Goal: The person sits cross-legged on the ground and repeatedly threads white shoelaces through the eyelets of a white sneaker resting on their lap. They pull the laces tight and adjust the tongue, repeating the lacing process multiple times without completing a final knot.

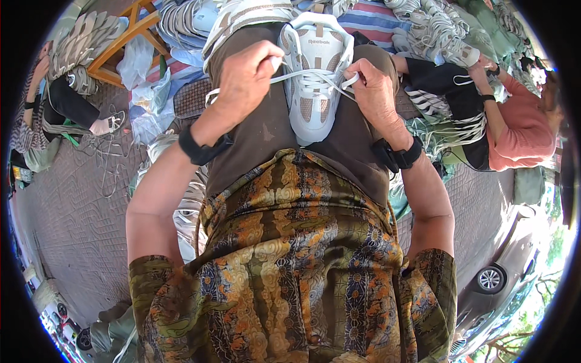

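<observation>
A white and beige sneaker (313, 109) rests between my thighs, its toe pointing toward me and its tongue away. White shoelace (311, 77) runs through its lower eyelets, and the two ends stretch out sideways. On the left of the shoe, my left hand (247, 77) is closed, pinching one lace end near the collar. My right hand (370, 85) pinches the other end at the shoe's right side. The laces cross over the tongue between both hands. Each wrist wears a black band.
Shoe uppers lie heaped at the far left (85, 42) and far right. A wooden stool (130, 36) stands at the left beside plastic bags (145, 91). One person in a pink top (523, 127) sits at right, handling a shoe; another sits far left. A car (496, 272) is parked lower right.
</observation>
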The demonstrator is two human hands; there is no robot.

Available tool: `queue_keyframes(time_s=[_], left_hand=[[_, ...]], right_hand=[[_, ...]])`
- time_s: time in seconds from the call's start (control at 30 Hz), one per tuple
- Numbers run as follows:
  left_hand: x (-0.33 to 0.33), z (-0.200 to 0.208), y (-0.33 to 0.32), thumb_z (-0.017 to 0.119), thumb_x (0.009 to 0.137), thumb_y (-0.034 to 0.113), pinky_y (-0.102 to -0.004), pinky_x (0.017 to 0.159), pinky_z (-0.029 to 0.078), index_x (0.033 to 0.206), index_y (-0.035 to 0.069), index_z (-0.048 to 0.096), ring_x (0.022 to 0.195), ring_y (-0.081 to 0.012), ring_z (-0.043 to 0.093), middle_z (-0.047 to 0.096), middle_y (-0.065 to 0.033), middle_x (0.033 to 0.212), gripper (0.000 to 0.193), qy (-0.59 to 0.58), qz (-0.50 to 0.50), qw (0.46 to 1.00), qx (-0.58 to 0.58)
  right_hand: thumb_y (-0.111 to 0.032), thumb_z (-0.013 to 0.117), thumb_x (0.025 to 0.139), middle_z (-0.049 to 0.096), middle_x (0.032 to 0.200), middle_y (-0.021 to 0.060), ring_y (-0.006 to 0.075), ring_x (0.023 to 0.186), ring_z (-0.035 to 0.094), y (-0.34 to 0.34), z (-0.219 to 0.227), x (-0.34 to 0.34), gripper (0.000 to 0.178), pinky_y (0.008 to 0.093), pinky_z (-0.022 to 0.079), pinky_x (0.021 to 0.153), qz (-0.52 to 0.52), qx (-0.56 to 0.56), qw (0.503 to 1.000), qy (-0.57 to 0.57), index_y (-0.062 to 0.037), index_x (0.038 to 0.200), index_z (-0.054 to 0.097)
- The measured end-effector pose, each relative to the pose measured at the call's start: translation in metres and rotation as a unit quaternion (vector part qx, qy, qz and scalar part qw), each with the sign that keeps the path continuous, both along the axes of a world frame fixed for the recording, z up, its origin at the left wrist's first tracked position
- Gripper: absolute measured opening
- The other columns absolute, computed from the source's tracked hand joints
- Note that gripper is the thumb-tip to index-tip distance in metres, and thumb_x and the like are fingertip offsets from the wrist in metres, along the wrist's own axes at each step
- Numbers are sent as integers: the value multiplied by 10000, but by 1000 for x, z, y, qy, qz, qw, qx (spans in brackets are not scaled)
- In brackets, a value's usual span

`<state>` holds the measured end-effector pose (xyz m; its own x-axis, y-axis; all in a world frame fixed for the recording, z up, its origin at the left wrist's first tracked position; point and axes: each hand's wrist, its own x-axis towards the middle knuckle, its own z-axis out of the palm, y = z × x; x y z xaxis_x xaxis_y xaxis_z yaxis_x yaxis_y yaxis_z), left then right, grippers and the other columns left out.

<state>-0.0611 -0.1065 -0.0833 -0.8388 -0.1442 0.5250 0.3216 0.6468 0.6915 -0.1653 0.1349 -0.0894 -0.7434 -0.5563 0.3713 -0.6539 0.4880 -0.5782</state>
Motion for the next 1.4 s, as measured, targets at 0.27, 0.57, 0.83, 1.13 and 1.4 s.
queue_keyframes(time_s=[0.27,0.57,0.83,1.13,1.4], left_hand=[[-13,-2,2,576,861,74,-303,654,480,1000,49,626,660,-188,593,650,-100,786,150,-117,0,993,23],[-21,-15,13,572,841,19,-372,638,497,924,40,590,686,-302,631,623,-147,748,87,-33,-31,999,-8],[-16,-16,8,587,857,123,-357,732,500,1004,44,613,811,-348,625,642,-164,894,169,-44,-43,998,-12],[-15,-15,6,587,843,102,-375,732,506,988,43,598,823,-366,618,633,-163,888,156,-53,-52,996,-39],[-23,-15,12,566,809,1,-433,665,496,926,27,564,739,-349,616,611,-171,788,120,33,-65,989,-129]], right_hand=[[23,511,770,638,857,139,383,784,624,-8,14,5,141,471,488,670,18,131,982,134,-54,884,543],[-21,551,844,648,808,177,344,737,646,-4,13,-5,75,401,488,642,49,74,996,27,-34,900,600],[-31,556,850,643,790,176,318,708,645,-2,12,-7,83,383,486,633,40,68,997,-20,-35,919,602],[-18,547,837,626,759,160,294,670,621,-2,15,-6,102,372,475,628,39,62,997,-26,-44,919,600],[2,555,836,636,773,141,274,691,631,-2,7,-7,207,354,490,627,39,19,999,7,-76,1026,574]])
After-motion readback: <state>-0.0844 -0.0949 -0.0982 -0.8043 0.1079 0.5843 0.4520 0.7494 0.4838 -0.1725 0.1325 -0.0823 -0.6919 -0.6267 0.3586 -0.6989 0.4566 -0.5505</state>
